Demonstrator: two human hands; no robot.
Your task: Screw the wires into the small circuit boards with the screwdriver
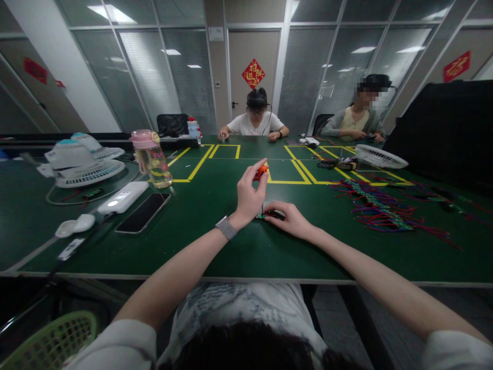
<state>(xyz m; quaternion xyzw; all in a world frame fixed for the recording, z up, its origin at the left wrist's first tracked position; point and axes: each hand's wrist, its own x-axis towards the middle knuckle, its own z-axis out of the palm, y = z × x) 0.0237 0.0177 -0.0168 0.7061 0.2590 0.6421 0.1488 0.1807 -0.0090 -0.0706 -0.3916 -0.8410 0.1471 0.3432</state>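
My left hand (pixel 249 195) is raised over the middle of the green table (pixel 239 246), fingers closed around a small orange tool (pixel 262 170) whose tip points down. My right hand (pixel 289 218) lies flat on the table just beside it, pressing a small dark part (pixel 271 214) against the surface. The tool's lower end reaches down toward that part, hidden by my fingers. A watch sits on my left wrist.
A black phone (pixel 143 212), white power bank (pixel 123 197), earbud case (pixel 75 225), pink-lidded bottle (pixel 152 158) and two white fans (pixel 82 163) stand at left. A bundle of coloured wires (pixel 379 205) lies right. Two people sit across the table. A green basket (pixel 54 341) is below.
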